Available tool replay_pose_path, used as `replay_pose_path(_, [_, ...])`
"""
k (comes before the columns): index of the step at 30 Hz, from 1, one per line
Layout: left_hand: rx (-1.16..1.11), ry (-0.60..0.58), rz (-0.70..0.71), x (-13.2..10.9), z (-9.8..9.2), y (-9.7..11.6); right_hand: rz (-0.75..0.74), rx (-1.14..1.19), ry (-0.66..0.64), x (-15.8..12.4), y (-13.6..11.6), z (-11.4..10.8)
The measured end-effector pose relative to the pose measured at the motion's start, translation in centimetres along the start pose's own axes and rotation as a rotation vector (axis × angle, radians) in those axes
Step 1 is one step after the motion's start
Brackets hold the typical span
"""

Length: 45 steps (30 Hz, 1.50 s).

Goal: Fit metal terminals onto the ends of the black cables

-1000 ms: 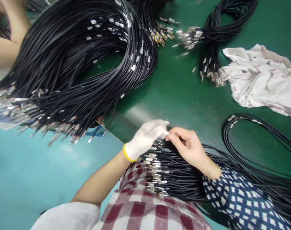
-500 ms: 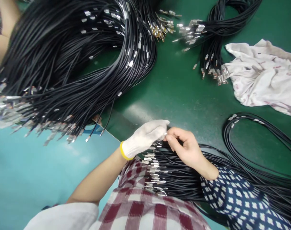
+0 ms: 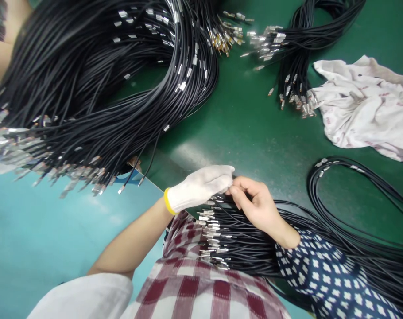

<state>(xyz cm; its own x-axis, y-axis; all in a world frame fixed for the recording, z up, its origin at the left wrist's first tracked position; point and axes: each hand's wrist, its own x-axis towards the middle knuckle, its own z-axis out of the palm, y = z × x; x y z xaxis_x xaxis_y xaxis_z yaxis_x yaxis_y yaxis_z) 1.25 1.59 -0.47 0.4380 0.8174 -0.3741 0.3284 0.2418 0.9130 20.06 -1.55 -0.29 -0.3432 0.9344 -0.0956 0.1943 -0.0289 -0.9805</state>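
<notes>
My left hand (image 3: 201,186), in a white glove with a yellow cuff, has its fingers and thumb pressed together above the near table edge. Its fingertips meet those of my right hand (image 3: 254,201), which is bare and closed in a pinch. What lies between them is mostly hidden; it seems to be the end of a black cable. Under and beside both hands runs a bundle of black cables (image 3: 251,248). Their metal terminals (image 3: 213,232) point left, near my checked apron (image 3: 201,292).
A large heap of black cables (image 3: 138,110) covers the upper left, its ends overhanging the table edge. More cables (image 3: 294,40) lie at the back, by a crumpled white cloth (image 3: 367,106). A cable loop (image 3: 316,173) rests at right. Another person's arm (image 3: 0,57) shows at upper left.
The gloved left hand has tilted slightly, its wrist shifting a little up and left. My right hand stays almost in place, fingertips still against the glove.
</notes>
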Motion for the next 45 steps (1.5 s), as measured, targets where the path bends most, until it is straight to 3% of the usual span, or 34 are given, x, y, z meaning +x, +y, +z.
replay_pose_path(4, [-0.098, 0.007, -0.038, 0.5, 0.0, 1.0, 0.010, 0.063, 0.008, 0.2, 0.0, -0.1])
replay_pose_path(9, [-0.375, 0.111, 0.250, 2.8, 0.6, 2.2, 0.047, 0.071, 0.006, 0.3, 0.1, -0.1])
replay_pose_path(11, [-0.447, 0.081, 0.276, 4.1, 1.1, 2.6, 0.048, 0.049, -0.001, 0.3, 0.1, -0.1])
replay_pose_path(15, [-0.614, -0.063, 0.207, 6.3, 2.0, 3.0, 0.035, 0.023, -0.005, 0.5, 0.1, 0.0])
replay_pose_path(20, [-0.728, -0.199, 0.218, 6.9, 2.7, 2.6, 0.029, 0.021, -0.017, 0.9, -0.1, 0.2])
replay_pose_path(32, [-0.841, -0.258, 0.116, 7.0, 3.1, 2.5, 0.033, 0.051, 0.024, 1.2, -0.1, 0.8])
replay_pose_path(39, [-1.082, -0.249, -0.020, 7.5, 2.2, 2.5, 0.108, -0.039, 0.001, 1.1, -0.4, 0.6])
replay_pose_path(45, [-1.056, -0.259, 0.009, 7.6, 1.8, 2.5, 0.148, -0.062, -0.012, 1.1, -0.1, 0.7])
